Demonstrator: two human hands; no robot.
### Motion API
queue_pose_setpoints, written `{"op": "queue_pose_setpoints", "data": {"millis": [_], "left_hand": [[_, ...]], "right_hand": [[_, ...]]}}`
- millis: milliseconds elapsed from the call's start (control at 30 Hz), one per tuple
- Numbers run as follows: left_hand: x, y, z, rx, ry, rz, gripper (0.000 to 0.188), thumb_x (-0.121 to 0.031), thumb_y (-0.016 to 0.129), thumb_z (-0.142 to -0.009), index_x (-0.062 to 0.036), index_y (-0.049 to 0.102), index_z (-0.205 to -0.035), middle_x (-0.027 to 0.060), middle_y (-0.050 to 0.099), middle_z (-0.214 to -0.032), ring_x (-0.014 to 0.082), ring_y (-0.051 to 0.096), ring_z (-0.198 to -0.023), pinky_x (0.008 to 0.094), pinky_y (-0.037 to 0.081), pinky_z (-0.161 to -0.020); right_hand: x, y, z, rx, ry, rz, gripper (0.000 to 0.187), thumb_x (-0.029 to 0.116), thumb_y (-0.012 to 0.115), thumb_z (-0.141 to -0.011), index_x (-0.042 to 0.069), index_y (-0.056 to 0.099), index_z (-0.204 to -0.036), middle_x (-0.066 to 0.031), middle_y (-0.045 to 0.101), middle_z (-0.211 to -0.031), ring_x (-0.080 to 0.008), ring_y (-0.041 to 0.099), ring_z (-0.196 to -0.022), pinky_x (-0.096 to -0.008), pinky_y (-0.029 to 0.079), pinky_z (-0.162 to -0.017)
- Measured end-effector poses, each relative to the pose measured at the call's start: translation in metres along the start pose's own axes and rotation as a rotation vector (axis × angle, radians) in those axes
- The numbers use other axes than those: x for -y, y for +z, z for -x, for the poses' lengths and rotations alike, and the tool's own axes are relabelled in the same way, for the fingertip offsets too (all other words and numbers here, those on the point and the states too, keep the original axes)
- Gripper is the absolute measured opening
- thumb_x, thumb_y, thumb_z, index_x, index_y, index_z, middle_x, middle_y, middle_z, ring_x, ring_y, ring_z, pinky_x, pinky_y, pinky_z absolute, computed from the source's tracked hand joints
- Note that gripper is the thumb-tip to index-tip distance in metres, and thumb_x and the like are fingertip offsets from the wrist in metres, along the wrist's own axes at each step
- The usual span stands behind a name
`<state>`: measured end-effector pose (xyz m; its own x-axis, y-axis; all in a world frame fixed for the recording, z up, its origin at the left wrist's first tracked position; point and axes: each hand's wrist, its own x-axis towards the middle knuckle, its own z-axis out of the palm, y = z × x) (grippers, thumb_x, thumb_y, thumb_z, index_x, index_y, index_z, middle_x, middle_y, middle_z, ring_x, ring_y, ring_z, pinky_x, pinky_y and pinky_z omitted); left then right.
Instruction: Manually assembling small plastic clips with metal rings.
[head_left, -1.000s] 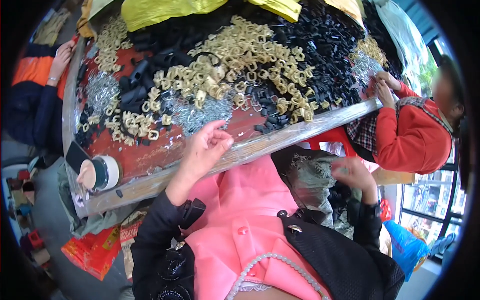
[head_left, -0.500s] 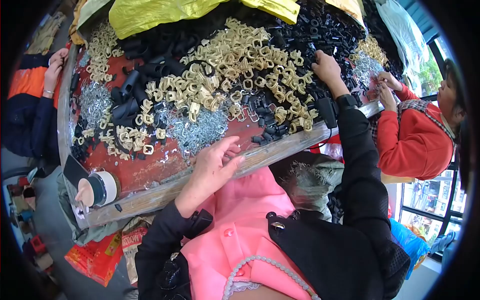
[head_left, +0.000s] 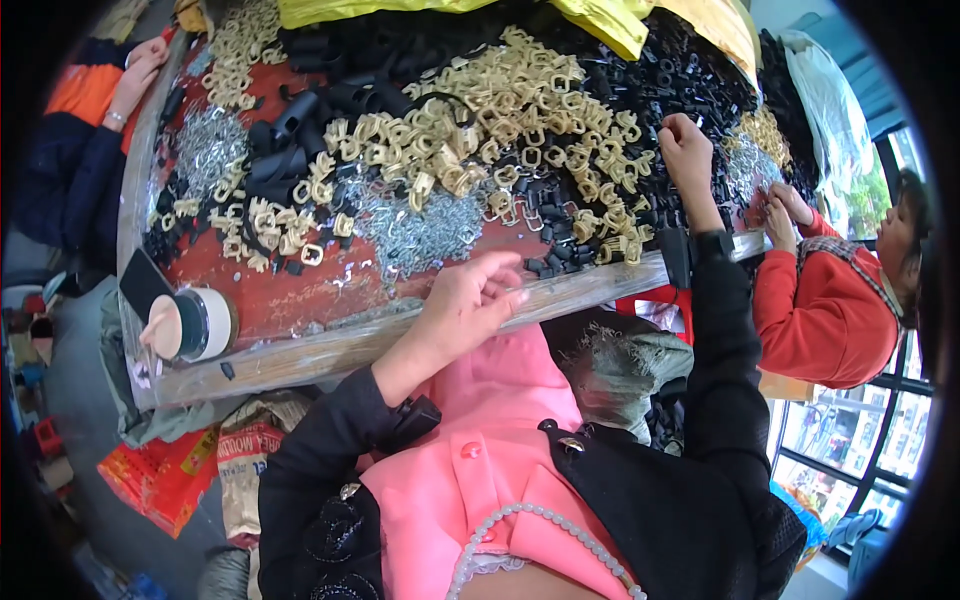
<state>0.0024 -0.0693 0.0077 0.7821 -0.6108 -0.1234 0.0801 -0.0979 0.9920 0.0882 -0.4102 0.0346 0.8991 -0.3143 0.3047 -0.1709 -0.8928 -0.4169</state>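
The person's left hand point(head_left: 474, 298) hangs over the table's wooden edge point(head_left: 300, 358), fingers loosely curled, thumb parted from them; silver wire clips point(head_left: 425, 236) lie just beyond it, to its left; the right hand point(head_left: 687, 150) is bent inward among small black plastic parts point(head_left: 660, 85), whether gripping one cannot be told; cream plastic loops point(head_left: 545, 85) heap to its left.

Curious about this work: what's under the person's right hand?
Black parts show around the right hand; whatever lies directly beneath it is covered and can't be seen.
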Motion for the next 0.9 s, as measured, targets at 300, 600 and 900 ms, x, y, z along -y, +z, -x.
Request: {"op": "queue_pose_setpoints", "data": {"millis": [300,600,900], "left_hand": [[-0.034,-0.007,-0.045,-0.028,0.179,-0.203,0.035,-0.013,0.060,-0.071,0.0027,0.050,-0.101,0.0169,0.057,-0.090,0.0229,0.059,-0.075,0.0292,0.047,-0.064],[-0.080,0.009,-0.173,-0.201,0.544,-0.978,0.023,-0.012,0.055,-0.071,-0.0029,0.053,-0.092,0.0101,0.055,-0.087,0.0289,0.055,-0.077,0.0373,0.046,-0.068],[-0.068,0.045,-0.248,-0.131,0.516,-1.295,0.015,-0.009,0.054,-0.068,-0.0077,0.055,-0.083,0.0088,0.053,-0.084,0.0271,0.054,-0.074,0.0353,0.045,-0.067]], "right_hand": [[0.014,0.009,0.012,-0.447,-0.336,0.482,0.024,0.020,0.054,-0.068,0.005,0.054,-0.087,-0.0152,0.057,-0.079,-0.0305,0.055,-0.069,-0.0351,0.044,-0.062],[-0.014,0.022,0.011,-0.013,-0.155,-0.138,0.022,0.008,0.050,-0.070,0.003,0.051,-0.092,-0.0161,0.055,-0.074,-0.0293,0.054,-0.069,-0.0350,0.043,-0.062],[-0.007,0.030,0.022,0.034,-0.110,-0.093,0.026,0.010,0.049,-0.072,0.005,0.048,-0.098,-0.0172,0.053,-0.087,-0.0350,0.053,-0.077,-0.0382,0.043,-0.065]]}}
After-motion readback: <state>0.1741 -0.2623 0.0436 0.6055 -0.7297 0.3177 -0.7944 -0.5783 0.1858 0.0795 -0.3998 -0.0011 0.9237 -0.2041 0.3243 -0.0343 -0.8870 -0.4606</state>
